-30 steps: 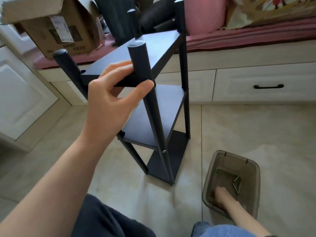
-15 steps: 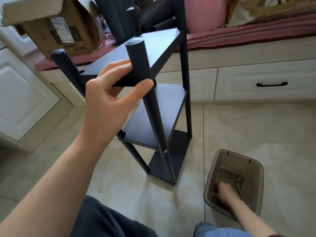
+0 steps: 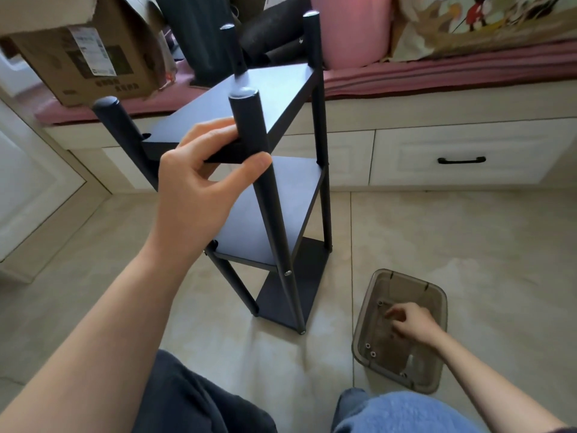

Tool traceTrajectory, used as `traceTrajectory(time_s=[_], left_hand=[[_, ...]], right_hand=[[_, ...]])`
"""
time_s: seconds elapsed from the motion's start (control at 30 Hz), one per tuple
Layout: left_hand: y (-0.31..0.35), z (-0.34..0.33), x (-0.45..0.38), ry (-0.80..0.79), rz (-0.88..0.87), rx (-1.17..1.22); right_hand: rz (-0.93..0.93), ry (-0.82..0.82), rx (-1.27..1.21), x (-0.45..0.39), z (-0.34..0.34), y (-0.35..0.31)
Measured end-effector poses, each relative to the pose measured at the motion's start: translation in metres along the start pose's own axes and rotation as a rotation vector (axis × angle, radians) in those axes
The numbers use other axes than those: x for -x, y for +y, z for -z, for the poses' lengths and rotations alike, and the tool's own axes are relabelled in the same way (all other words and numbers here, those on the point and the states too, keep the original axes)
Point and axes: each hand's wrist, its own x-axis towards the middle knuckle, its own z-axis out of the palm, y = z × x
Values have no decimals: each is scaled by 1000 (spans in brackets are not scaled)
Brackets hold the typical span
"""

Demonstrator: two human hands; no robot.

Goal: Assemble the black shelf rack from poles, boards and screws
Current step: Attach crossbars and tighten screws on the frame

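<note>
Left hand (image 3: 199, 189) still grips the near corner of the top board (image 3: 231, 114) of the black shelf rack (image 3: 268, 195), fingers over the board's edge and thumb pressed against the near pole (image 3: 265, 189), much as a second ago. Standing upright on the tiled floor (image 3: 468, 239), the rack has three boards fitted between its four poles, just in front of the window seat (image 3: 437, 73) and its drawers. Further right, the right hand (image 3: 412, 323) has risen from the bottom of the smoky plastic bin (image 3: 437, 295) and now hovers over it, fingers loosely curled; whether they pinch anything I cannot tell. Small screws (image 3: 370, 350) lie in the bin's near corner.
</note>
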Motion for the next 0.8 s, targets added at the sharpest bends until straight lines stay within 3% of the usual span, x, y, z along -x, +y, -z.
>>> traceTrajectory(time_s=[0.23, 0.47, 0.67, 0.8], left_hand=[[-7, 1, -1, -6, 17, 61], [-8, 3, -1, 9, 16, 81], [-8, 4, -2, 17, 25, 11], [-11, 6, -3, 40, 36, 23]], right_hand=[[150, 51, -261, 40, 61, -49], [371, -55, -743, 97, 114, -177], [504, 27, -940, 110, 109, -269], [508, -24, -983, 106, 95, -300]])
